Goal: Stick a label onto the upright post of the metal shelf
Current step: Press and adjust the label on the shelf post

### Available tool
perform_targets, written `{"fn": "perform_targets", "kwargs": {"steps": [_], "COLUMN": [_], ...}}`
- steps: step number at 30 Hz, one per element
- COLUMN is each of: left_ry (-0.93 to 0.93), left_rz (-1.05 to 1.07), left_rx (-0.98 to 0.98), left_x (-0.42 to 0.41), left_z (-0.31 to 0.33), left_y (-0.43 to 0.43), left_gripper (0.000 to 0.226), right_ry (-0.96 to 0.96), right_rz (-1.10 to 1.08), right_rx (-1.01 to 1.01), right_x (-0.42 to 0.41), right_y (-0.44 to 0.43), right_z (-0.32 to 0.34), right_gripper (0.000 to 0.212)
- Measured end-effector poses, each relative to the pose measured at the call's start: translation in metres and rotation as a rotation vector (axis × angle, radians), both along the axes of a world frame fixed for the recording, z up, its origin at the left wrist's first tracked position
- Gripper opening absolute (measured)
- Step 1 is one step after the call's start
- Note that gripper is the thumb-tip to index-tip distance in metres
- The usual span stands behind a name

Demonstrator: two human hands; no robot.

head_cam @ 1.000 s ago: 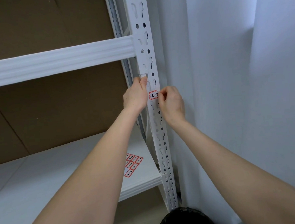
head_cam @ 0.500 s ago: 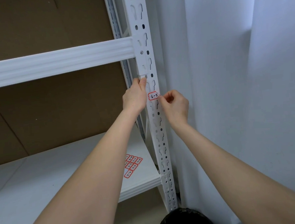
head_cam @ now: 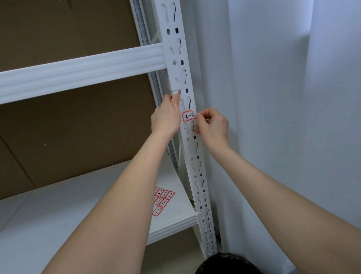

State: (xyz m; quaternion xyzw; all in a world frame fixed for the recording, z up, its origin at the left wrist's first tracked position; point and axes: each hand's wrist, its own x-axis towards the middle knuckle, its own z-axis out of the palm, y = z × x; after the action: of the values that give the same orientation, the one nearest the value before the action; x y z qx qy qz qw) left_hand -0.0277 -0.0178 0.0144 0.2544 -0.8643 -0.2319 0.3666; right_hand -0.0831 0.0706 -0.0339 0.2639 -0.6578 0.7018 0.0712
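Change: right hand has shifted right, uncovering label.
Label: on post front.
Left hand: grips post edge.
Right hand: curled, pinching label's right edge.

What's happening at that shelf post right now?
A person is labelling the shelf. The left hand grips the white perforated metal upright post, while the right hand pinches the right edge of a red-bordered white handwritten label lying against the post's front. A sheet of similar red-bordered labels lies on the white shelf board below.
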Motion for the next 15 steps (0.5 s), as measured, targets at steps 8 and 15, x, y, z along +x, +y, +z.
{"fn": "perform_targets", "kwargs": {"steps": [8, 15], "left_ry": [-0.001, 0.002], "left_rz": [0.009, 0.006], "left_rx": [0.021, 0.022], "left_x": [-0.0002, -0.0004], "left_z": [0.0004, -0.0004], "left_y": [-0.0002, -0.0006], "left_gripper": [0.046, 0.045], "right_ry": [0.224, 0.347], "right_rz": [-0.097, -0.183], "right_rx": [-0.009, 0.085], "right_x": [-0.0003, -0.0045], "right_y": [-0.0038, -0.0064], "right_z": [-0.0029, 0.0007], "right_gripper": [0.009, 0.01]}}
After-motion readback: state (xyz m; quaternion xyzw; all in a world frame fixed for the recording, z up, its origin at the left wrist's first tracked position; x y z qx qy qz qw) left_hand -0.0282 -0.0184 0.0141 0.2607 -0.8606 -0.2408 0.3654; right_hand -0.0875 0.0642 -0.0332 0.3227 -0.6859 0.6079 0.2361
